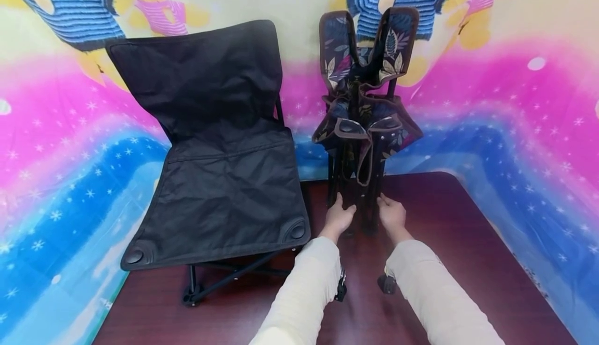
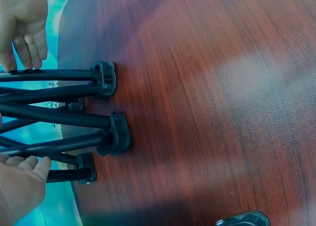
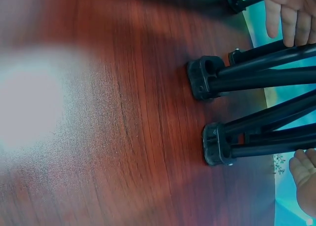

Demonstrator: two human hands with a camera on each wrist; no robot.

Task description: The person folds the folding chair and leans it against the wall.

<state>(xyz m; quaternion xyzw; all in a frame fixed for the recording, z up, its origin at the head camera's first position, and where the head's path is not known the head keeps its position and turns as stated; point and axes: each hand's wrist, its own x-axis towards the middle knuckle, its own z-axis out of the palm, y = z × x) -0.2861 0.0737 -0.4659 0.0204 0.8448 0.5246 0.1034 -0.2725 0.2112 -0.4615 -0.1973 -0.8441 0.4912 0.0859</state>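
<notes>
A folded camping chair with dark leaf-print fabric stands upright on the table, its black legs bunched together and its feet on the wood. My left hand is beside the left legs, fingers extended along them and thumb apart. On the other side my right hand has its fingertips at the right legs. In the left wrist view the fingers of the right hand look straight, right at a leg tube. The right wrist view shows the left hand with straight fingers against the tubes.
An unfolded black chair stands left of the folded one, with its foot near the front. The dark red wooden table has a rounded back corner. A colourful printed cloth hangs behind and at both sides.
</notes>
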